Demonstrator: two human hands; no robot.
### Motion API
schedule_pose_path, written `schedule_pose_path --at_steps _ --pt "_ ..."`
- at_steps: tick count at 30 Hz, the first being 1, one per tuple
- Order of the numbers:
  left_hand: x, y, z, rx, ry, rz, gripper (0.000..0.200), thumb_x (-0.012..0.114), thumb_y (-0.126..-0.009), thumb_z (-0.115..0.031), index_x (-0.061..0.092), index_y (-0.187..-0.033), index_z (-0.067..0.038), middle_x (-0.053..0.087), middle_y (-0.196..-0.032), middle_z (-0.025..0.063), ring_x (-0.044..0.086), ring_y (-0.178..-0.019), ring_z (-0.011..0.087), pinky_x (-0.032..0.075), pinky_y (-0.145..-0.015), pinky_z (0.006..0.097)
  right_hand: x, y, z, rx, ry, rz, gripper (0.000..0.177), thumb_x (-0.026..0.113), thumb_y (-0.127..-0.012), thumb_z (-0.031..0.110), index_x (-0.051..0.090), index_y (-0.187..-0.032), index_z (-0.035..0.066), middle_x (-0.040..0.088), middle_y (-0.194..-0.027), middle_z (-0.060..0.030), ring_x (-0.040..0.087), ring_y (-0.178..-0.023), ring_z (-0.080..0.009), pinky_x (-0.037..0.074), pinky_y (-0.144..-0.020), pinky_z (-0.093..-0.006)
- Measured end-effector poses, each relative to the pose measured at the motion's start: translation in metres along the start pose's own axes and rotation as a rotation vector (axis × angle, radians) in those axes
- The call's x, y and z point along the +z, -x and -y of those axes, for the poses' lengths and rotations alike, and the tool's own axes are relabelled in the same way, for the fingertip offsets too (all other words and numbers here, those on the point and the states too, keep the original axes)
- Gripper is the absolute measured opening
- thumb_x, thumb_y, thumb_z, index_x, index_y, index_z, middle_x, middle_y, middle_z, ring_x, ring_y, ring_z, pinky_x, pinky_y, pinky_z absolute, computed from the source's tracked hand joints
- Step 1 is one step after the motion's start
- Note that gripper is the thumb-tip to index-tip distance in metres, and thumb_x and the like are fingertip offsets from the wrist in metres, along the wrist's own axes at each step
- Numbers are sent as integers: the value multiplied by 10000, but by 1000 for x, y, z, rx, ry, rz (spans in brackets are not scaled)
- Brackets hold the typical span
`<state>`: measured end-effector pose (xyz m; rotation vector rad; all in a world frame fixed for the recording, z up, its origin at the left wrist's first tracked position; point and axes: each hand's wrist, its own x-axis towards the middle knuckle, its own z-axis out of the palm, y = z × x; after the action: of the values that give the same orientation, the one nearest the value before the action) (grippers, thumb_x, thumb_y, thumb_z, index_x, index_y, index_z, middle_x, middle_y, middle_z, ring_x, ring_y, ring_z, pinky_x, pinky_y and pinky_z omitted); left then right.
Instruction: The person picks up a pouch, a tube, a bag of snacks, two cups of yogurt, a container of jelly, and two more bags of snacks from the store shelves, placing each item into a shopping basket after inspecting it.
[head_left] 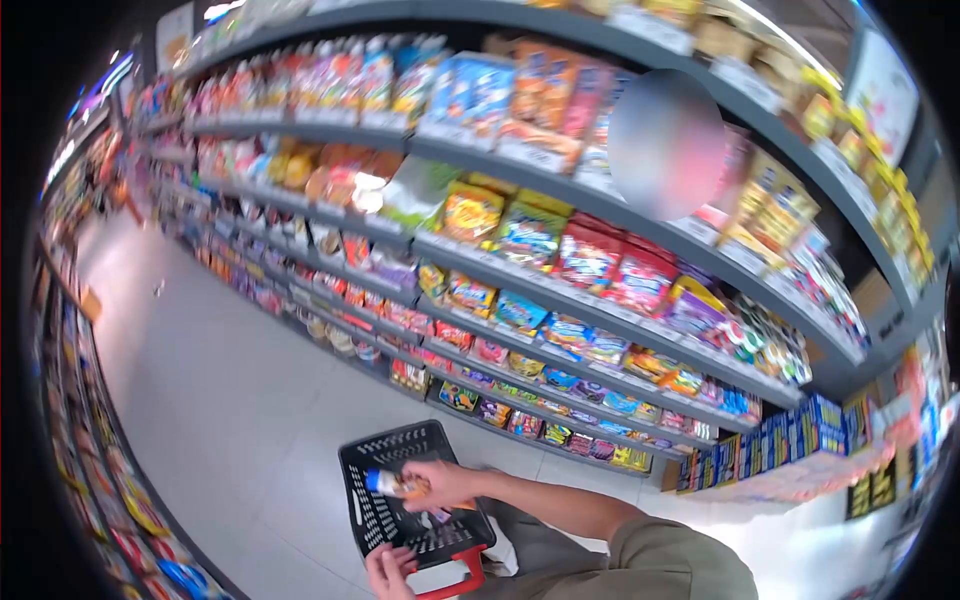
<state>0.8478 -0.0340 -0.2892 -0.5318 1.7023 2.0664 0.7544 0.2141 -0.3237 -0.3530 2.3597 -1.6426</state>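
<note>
My right hand (440, 485) is closed around a small container (388, 483) with a blue end and a white and orange label. It holds this container over the inside of a black plastic shopping basket (395, 435) with slotted walls. The basket's red handle (470, 575) hangs at its near side. At the basket's near left corner my left hand (390, 570) has its fingers curled at the rim, partly cut off by the frame's lower edge. Under my right hand something lies in the basket, too covered and blurred to name.
Long shelves (520, 265) of bagged sweets and snacks run along the right side of a pale floor aisle (200, 350). Another stocked shelf (90, 430) borders the left. Stacked blue and yellow boxes (770, 445) stand on a display at the right.
</note>
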Motion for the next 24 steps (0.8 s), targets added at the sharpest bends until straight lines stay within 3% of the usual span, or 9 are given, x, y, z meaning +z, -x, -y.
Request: schedule_pose_path --at_steps 1,3,4,7,10,13,18,21,24 --pt "8 -1 -7 24 -26 29 227 578 -1017 -195 619 -1094 15 641 -1200 218 633 -1118 298 514 -961 413 -15 26 38 101 38 125 527 797 -810 401 562 -1164 88 698 -837 -113 708 -740 -240 537 -665 -403" --pt "28 0 -18 -23 -9 397 675 354 -1049 -564 463 -1332 39 650 -1113 240 707 -882 291 599 -656 381 -30 75 76 144 144 262 542 802 -807 407 560 -1173 88 699 -868 -136 699 -805 -295 526 -702 -418" --pt "37 0 -25 -184 55 497 631 404 -1050 -520 492 -1308 49 676 -1037 236 719 -818 293 601 -623 369 -32 97 80 90 218 275 548 804 -816 397 547 -1189 90 699 -897 -142 688 -818 -321 522 -705 -418" --pt "77 17 -42 -179 -273 632 467 572 -1016 -358 559 -1232 56 699 -939 206 725 -684 283 595 -546 300 -52 155 104 40 284 234 575 789 -810 445 564 -1209 96 705 -931 -159 679 -873 -364 514 -746 -446" --pt "109 35 -45 -262 -330 815 414 655 -982 -263 598 -1205 81 701 -959 185 732 -737 238 608 -623 278 -75 201 138 76 374 227 560 784 -796 478 603 -1180 114 713 -928 -151 683 -869 -362 512 -740 -454" --pt "139 47 -34 -283 -301 788 392 664 -975 -174 581 -1252 91 696 -1047 165 735 -798 218 620 -709 274 -108 241 145 138 486 112 537 763 -801 537 660 -1138 132 722 -910 -137 689 -844 -355 517 -714 -441" --pt "188 71 -22 -169 -54 785 426 632 -989 -144 532 -1336 82 686 -1122 163 724 -911 211 613 -778 285 -178 305 124 258 340 -308 425 753 -888 389 667 -1187 99 731 -846 -73 702 -747 -163 517 -617 -335" --pt "217 83 -9 -123 123 792 481 638 -980 -134 490 -1401 45 662 -1217 120 704 -963 186 597 -774 266 -180 313 103 207 -410 -662 313 650 -995 236 641 -1198 -3 738 -989 -60 683 -838 -106 538 -673 -271" --pt "246 93 0 -90 199 780 480 643 -976 -126 496 -1412 10 655 -1239 103 702 -977 194 583 -748 263 -170 302 84 133 -516 -615 308 646 -998 234 640 -1219 20 717 -1089 -66 666 -952 -103 544 -751 -273"
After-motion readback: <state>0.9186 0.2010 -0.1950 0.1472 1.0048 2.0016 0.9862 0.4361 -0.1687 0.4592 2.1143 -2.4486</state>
